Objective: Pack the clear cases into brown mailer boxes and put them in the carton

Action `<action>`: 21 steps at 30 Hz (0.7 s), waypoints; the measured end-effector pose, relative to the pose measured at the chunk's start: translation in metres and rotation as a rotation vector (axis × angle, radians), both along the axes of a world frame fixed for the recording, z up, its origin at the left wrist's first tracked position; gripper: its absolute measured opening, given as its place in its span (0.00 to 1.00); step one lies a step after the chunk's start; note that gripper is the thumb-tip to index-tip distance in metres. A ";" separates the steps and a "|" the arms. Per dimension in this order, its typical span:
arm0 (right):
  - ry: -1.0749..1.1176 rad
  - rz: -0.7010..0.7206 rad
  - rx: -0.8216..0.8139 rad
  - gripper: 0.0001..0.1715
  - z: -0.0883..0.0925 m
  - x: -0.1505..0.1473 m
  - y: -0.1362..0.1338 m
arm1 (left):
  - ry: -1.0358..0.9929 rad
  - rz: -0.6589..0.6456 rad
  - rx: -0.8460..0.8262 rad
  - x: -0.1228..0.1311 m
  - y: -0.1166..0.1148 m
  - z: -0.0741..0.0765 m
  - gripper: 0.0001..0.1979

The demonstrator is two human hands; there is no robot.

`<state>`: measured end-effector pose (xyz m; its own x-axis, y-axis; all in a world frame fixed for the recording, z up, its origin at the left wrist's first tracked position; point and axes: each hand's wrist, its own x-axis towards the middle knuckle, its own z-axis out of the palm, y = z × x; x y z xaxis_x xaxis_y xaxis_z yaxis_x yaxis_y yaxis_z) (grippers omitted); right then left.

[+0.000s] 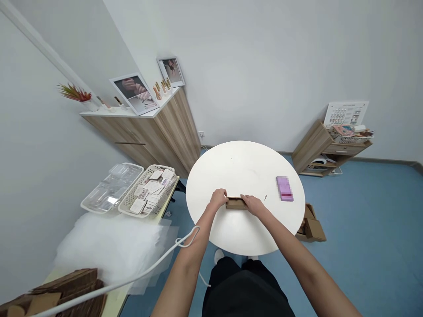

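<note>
Two hands at a round white table [246, 233]. A small cardboard box [236, 205] lies just off the tabletop's centre, toward eight o'clock. The left hand [218, 198], fingers curled, holds its nine-o'clock end; the right hand [253, 204] holds its three-o'clock end. A blurred purple item [284, 188] lies near the table's three-o'clock edge; outside nine o'clock stands a perforated basket [124, 208] of cards [153, 187].

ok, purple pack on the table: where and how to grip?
Pinch the purple pack by its long sides, about mid-length, probably with the right hand from above: it's longer than wide, lies apart, and that hand is nearer.
</note>
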<state>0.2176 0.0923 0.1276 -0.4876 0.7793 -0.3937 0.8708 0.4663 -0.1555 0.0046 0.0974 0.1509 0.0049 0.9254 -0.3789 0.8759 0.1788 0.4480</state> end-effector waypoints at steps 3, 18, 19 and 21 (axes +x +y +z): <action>-0.001 0.001 -0.010 0.28 0.002 -0.002 0.002 | 0.017 0.011 -0.051 0.001 0.005 0.000 0.10; 0.027 -0.008 -0.030 0.24 0.002 -0.006 0.004 | 0.096 -0.105 -0.149 0.003 0.017 0.006 0.14; 0.031 -0.011 -0.023 0.25 0.001 -0.007 0.003 | 0.108 -0.124 -0.128 0.003 0.013 0.006 0.15; 0.040 -0.024 0.003 0.30 -0.002 -0.007 -0.001 | 0.126 -0.164 -0.084 0.005 0.001 0.004 0.17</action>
